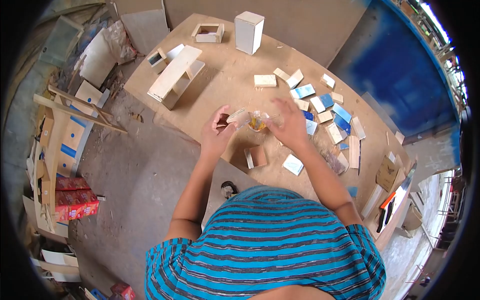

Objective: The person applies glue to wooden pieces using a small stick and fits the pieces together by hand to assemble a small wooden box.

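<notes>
My left hand [217, 131] is closed around a small flat wooden piece [239, 118], tilted above the wooden table. My right hand [291, 124] is just to the right of a small clear container [257, 121] with something yellowish in it. Its thumb and fingers come together at the container's edge, and what they pinch, if anything, is too small to tell. Below the hands, a small open wooden box piece [255, 157] rests near the table's front edge. A white-faced block [293, 164] lies to the right of that piece.
Several wooden blocks, some painted blue or white, are scattered on the right, among them a blue-and-white one [302, 91]. A long wooden assembly [175, 75], a square frame [208, 33] and a tall white box [248, 32] stand farther back. A handsaw [386, 210] lies at the right edge.
</notes>
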`<state>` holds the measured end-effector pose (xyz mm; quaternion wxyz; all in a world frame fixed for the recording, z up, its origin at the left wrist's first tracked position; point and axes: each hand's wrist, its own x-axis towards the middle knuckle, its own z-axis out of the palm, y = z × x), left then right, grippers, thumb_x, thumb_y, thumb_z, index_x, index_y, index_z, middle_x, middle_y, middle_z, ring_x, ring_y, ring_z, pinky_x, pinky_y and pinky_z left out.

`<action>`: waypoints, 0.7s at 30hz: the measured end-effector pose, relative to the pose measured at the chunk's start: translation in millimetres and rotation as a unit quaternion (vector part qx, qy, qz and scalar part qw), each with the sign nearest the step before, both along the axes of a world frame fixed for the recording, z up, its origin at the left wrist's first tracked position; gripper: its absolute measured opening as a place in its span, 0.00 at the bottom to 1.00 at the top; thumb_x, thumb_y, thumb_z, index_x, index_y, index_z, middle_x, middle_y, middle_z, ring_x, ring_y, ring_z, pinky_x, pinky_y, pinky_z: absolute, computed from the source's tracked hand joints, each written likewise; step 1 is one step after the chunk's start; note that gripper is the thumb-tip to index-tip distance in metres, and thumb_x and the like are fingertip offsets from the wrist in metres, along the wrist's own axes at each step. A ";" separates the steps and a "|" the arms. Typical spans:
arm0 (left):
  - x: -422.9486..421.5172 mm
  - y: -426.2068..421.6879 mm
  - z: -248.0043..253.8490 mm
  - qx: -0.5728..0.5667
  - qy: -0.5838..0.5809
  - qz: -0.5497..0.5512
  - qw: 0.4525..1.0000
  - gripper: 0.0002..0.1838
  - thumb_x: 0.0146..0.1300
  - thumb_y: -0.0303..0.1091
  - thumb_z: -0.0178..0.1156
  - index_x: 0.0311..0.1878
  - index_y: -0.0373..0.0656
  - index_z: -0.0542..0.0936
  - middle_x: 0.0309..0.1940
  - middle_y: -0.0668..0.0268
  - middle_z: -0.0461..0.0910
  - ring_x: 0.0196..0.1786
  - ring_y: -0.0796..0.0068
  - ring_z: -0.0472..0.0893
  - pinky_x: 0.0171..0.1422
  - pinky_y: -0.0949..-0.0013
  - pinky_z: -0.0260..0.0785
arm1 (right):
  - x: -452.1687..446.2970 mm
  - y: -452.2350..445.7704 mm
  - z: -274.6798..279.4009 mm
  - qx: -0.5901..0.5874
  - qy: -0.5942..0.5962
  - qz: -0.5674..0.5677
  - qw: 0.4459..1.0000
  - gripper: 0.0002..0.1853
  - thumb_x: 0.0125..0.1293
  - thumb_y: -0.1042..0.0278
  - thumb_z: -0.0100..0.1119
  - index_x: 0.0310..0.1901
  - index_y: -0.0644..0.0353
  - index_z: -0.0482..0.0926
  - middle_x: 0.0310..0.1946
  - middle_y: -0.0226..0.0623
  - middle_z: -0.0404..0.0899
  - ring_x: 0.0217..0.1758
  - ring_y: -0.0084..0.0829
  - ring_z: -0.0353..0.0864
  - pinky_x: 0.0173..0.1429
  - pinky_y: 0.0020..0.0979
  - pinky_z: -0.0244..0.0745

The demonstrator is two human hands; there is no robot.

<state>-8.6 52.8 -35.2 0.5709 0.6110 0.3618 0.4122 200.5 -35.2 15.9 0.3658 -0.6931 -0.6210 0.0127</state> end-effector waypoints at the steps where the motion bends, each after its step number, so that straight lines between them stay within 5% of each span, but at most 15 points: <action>1: -0.4 -2.8 3.6 0.014 0.027 0.002 1.000 0.29 0.57 0.22 0.66 0.64 0.39 0.74 0.39 0.63 0.81 0.39 0.79 0.81 0.47 0.75 0.75 | -4.2 -0.8 10.7 0.068 -0.050 -0.018 0.996 0.15 0.60 0.63 0.66 0.47 0.56 0.81 0.49 0.35 0.80 0.50 0.40 0.78 0.52 0.43 0.73; 7: 3.8 -23.7 34.5 0.059 0.089 -0.042 0.993 0.33 0.55 0.23 0.68 0.67 0.42 0.72 0.44 0.56 0.83 0.41 0.73 0.84 0.49 0.70 0.78 | -23.0 -4.6 37.2 -0.040 -0.147 0.185 0.971 0.20 0.56 0.70 0.66 0.52 0.58 0.80 0.47 0.38 0.80 0.52 0.42 0.77 0.54 0.42 0.75; 12: -1.6 -43.8 26.5 0.132 0.102 0.002 0.986 0.39 0.52 0.28 0.72 0.70 0.40 0.69 0.47 0.55 0.83 0.48 0.66 0.83 0.55 0.64 0.76 | -26.0 -10.6 29.7 -0.133 -0.145 0.185 0.963 0.18 0.57 0.69 0.64 0.51 0.58 0.82 0.40 0.37 0.83 0.50 0.39 0.78 0.50 0.40 0.76; 18: -37.8 -81.9 -21.8 0.282 0.241 0.019 0.928 0.47 0.37 0.45 0.79 0.64 0.38 0.72 0.53 0.55 0.78 0.60 0.53 0.74 0.67 0.52 0.64 | -26.6 -17.8 -0.8 -0.202 -0.161 0.165 0.952 0.13 0.57 0.70 0.62 0.45 0.59 0.82 0.37 0.40 0.83 0.47 0.40 0.81 0.48 0.39 0.77; 21: -35.2 -104.0 -41.7 0.287 0.254 0.039 0.923 0.42 0.35 0.47 0.80 0.56 0.41 0.76 0.54 0.57 0.75 0.63 0.50 0.69 0.68 0.49 0.59 | -30.3 -19.4 -10.5 -0.204 -0.173 0.165 0.949 0.10 0.57 0.72 0.58 0.41 0.60 0.82 0.37 0.41 0.83 0.48 0.40 0.81 0.48 0.39 0.78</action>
